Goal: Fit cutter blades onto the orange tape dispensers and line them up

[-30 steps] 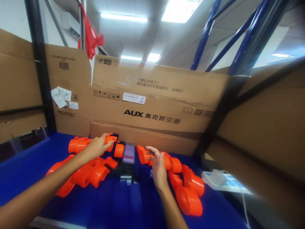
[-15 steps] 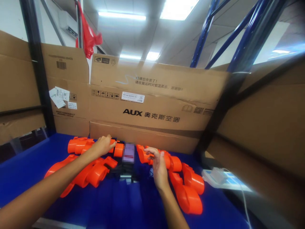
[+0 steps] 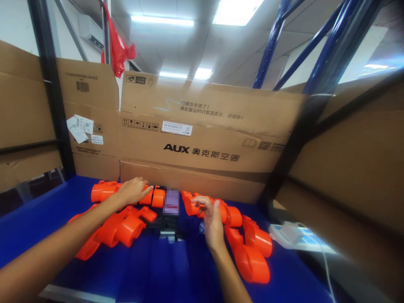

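Observation:
Over the back row of glossy orange curled plastic pieces [image 3: 105,192] at the left, my left hand [image 3: 134,191] is stretched out with its thumb apart from the fingers. I see nothing held in it; whether it touches the pieces I cannot tell. My right hand [image 3: 212,221] is turned palm inward, fingers loosely bent and thumb apart, beside another orange group [image 3: 232,215]. Nothing shows in that hand. Between the two groups stands a blurred-out pale purple rectangle [image 3: 171,202]. Dark straps [image 3: 172,223] with a light buckle-like part lie in front of it.
More orange pieces lie at front left [image 3: 128,230] and front right [image 3: 252,263] on the blue surface [image 3: 151,273]. A tall cardboard sheet [image 3: 202,168] walls the back. Dark posts [image 3: 55,92] flank it. A white power strip [image 3: 292,235] with a cable sits at the right.
My left hand has shifted slightly, its fingers now a little more spread and lower. The right hand stays nearly where it was. The whole view has moved slightly.

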A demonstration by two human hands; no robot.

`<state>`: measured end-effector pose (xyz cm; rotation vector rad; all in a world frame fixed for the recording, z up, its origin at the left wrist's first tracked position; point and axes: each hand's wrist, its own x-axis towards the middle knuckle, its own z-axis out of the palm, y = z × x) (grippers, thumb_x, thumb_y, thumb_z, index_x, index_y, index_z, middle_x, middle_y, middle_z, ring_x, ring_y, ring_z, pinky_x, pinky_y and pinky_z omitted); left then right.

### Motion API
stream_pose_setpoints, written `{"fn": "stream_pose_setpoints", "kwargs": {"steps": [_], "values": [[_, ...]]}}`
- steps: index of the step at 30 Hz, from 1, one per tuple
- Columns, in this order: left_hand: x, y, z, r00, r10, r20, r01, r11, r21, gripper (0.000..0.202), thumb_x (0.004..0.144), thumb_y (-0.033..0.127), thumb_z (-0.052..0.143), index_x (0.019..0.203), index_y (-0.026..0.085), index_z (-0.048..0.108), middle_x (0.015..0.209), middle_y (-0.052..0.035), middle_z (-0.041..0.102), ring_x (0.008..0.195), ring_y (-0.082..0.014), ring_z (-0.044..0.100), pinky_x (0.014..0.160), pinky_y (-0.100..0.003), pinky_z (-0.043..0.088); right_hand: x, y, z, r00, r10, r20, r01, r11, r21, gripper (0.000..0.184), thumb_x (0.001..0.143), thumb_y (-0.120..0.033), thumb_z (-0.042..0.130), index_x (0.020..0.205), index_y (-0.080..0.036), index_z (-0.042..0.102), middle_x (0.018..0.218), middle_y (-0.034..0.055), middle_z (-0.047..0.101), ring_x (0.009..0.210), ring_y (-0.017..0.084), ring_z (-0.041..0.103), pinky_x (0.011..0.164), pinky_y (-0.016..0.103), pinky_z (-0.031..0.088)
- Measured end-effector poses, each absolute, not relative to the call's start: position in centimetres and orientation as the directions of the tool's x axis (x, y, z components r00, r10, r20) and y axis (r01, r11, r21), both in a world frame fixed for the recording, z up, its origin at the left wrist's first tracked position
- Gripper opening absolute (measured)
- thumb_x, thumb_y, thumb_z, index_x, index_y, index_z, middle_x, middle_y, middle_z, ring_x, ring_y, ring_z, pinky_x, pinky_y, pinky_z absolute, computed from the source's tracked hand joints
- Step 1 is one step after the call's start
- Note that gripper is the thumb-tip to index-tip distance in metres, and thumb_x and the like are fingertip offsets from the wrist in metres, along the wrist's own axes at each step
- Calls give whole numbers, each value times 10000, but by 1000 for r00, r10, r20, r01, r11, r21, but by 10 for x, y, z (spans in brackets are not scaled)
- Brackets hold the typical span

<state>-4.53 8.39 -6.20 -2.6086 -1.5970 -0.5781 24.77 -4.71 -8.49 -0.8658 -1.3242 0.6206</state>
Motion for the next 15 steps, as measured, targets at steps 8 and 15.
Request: {"fn": "stream_pose_setpoints", "kwargs": {"steps": [8, 15], "values": [[-93, 87, -59, 531, 832, 160, 796, -555, 242, 646, 635, 329, 666, 1279, 311, 628, 1208, -106, 682, 1154, -372, 588, 1002, -489, 408, 246, -48, -81, 224, 803, 553, 111, 543, -833, 701, 955, -683, 204, 887, -238, 742, 1020, 73, 710, 1044, 269, 578, 837, 375, 456], [-98, 92, -62, 536, 819, 204, 809, -568, 151, 757, 612, 371, 715, 1346, 263, 566, 1325, -135, 597, 1206, -357, 561, 1027, -445, 405, 246, -48, -82, 250, 792, 557, 137, 541, -830, 677, 947, -692, 259, 858, -226, 742, 944, 75, 718, 969, 262, 599, 781, 363, 464]]}}
